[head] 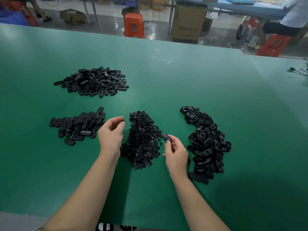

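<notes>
The black oval shell (166, 138) was pinched between the thumb and curled fingers of the right hand (176, 154). It was held just above the green table (216, 84), at the right edge of the middle heap. On the other side of that heap was the left hand (110, 134). Its thumb and forefinger were pressed together on a small black round piece (123, 120) (too small to make out in detail), and its other fingers curled loosely underneath.

Between the 2 hands lay the heap of small black discs (143, 140). Just right of the right hand curved a long pile of oval shells (206, 144), many of them showing a hole or a hollow side. Left of the left hand lay a pile of plain oval covers (78, 125), partly overlapped in rows. Well behind it, further up the table, was a loose mound of mixed oval parts (93, 82). Thin black cables (298, 70) trailed in at the table's right edge.

Beyond the far edge stood an orange stool (134, 25) and a cardboard box (188, 22). At the far right a seated person (291, 17) was above a red stool (273, 45).
</notes>
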Available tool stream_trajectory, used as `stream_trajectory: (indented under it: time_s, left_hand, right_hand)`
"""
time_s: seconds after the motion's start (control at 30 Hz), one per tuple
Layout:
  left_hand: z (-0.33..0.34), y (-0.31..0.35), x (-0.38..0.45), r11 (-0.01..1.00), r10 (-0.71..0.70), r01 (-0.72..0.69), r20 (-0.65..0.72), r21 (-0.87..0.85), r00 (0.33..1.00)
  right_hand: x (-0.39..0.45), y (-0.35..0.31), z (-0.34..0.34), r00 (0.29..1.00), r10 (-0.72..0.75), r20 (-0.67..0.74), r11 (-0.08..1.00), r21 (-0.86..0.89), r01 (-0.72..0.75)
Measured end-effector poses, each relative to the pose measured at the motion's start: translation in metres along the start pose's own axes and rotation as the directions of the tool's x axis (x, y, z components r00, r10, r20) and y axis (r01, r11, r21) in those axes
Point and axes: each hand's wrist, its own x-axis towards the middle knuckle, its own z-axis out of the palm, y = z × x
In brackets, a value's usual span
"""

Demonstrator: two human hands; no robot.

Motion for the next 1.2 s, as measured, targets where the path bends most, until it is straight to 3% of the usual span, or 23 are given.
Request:
stream_trajectory:
  time_s: [0.17,0.47,0.73,0.97,1.2]
  left_hand:
    - [0.025,0.002,-0.017,0.99,-0.105,0.12,0.177,-0.079,0.979]
    - [0.048,-0.011,-0.036,0.965,-0.259,0.258,0.299,0.045,0.918]
    - [0.063,-0.009,-0.045,0.947,-0.165,0.032,0.399,0.319,0.902]
    - [0.073,-0.007,-0.056,0.815,-0.019,-0.246,0.448,0.525,0.894]
    - [0.076,-0.006,-0.061,0.775,0.012,-0.287,0.441,0.563,0.897]
  right_hand:
    - [0.0,0.0,0.001,1.0,-0.004,-0.01,1.0,0.008,0.004]
    - [0.0,-0.001,0.001,1.0,0.003,-0.002,1.0,0.03,-0.003]
    - [0.001,0.001,0.0,1.0,-0.01,0.01,1.0,0.01,0.01]
    - [0.001,-0.001,-0.001,1.0,-0.028,0.014,1.0,-0.009,0.028]
    - [0.002,-0.001,-0.003,1.0,-0.018,0.01,0.999,0.036,0.018]
